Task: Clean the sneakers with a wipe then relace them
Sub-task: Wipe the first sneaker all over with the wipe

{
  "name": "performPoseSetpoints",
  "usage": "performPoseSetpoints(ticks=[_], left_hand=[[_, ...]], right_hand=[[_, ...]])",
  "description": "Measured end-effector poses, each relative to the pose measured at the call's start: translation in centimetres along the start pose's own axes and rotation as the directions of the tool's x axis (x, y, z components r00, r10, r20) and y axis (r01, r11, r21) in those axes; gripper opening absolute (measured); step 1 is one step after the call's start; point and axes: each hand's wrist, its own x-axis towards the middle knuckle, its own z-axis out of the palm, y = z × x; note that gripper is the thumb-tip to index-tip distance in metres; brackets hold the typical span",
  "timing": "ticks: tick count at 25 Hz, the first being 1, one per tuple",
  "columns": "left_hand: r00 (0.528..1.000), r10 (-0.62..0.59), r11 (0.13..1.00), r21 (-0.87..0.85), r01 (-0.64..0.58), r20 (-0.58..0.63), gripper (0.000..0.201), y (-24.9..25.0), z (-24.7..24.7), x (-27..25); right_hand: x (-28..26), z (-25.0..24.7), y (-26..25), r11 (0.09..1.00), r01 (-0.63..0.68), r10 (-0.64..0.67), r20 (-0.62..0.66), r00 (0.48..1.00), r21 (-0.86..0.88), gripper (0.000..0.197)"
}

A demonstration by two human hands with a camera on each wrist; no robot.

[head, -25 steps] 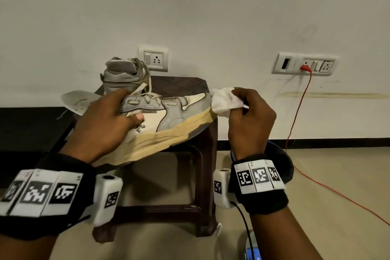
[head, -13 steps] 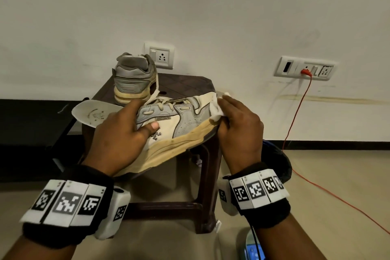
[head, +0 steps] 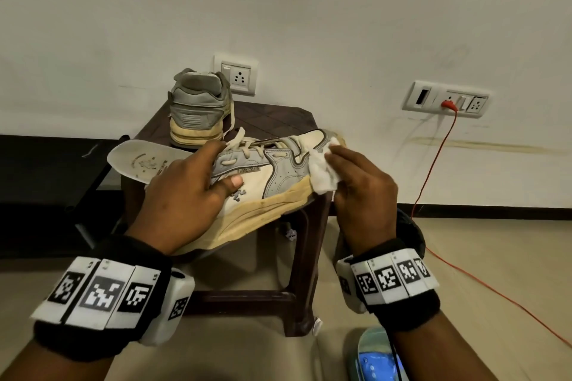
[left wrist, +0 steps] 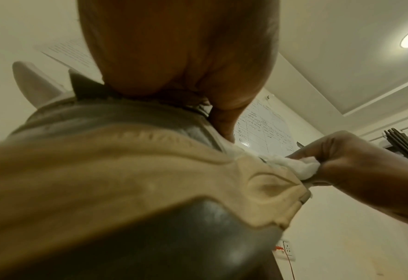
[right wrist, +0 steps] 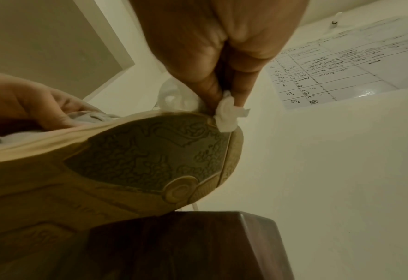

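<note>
My left hand (head: pixel 198 192) grips a grey and cream sneaker (head: pixel 278 173) by its middle, thumb on the side panel, holding it tilted over the front of a dark stool (head: pixel 272 117). My right hand (head: pixel 356 182) pinches a crumpled white wipe (head: pixel 322 173) and presses it against the sneaker's toe. In the right wrist view the wipe (right wrist: pixel 227 115) sits at the toe edge above the patterned sole (right wrist: pixel 150 151). In the left wrist view the wipe (left wrist: pixel 294 164) lies against the toe. The second sneaker (head: pixel 198 111) stands on the stool, heel towards me.
A white insole (head: pixel 142 161) lies on the stool's left side, overhanging. A red cable (head: pixel 433 164) runs from a wall socket (head: pixel 445 99) down across the floor at the right. A blue object (head: pixel 377 359) lies on the floor near my right forearm.
My right hand brought the wipe from beside the toe onto the toe and now presses it down along the toe's side. The left hand keeps holding the sneaker.
</note>
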Motion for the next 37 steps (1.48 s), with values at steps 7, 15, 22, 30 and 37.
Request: performPoseSetpoints(ticks=[7,15,22,30,37], left_hand=[[0.999,-0.007,0.995,-0.101,0.001,-0.054,0.038,-0.1,0.2,-0.1],[1.0,-0.018,0.98,-0.196,0.014,-0.02,0.044,-0.4,0.3,0.2],[0.995,0.011,0.955,-0.294,0.02,0.103,0.041,-0.8,0.4,0.4],[0.998,0.015,0.948,-0.319,0.004,0.058,0.03,0.0,0.5,0.1],[0.96,0.039,0.871,-0.481,0.103,0.276,0.037,1.0,1.3,0.6]], right_hand=[[-1.7,0.6,-3.7,0.987,0.158,-0.159,0.1,0.982,0.013,0.028],[-2.7,0.4,-4.7,0.995,0.03,-0.046,0.178,0.983,0.093,0.04],[-1.1,0.3,-2.6,0.999,0.031,-0.032,0.071,0.997,0.016,0.039],[-3.8,1.0,-3.9,0.966,0.254,-0.253,0.03,0.967,-0.049,0.024],[-0.4,0.1,-0.6,0.999,0.033,-0.033,-0.039,0.999,-0.017,0.03]])
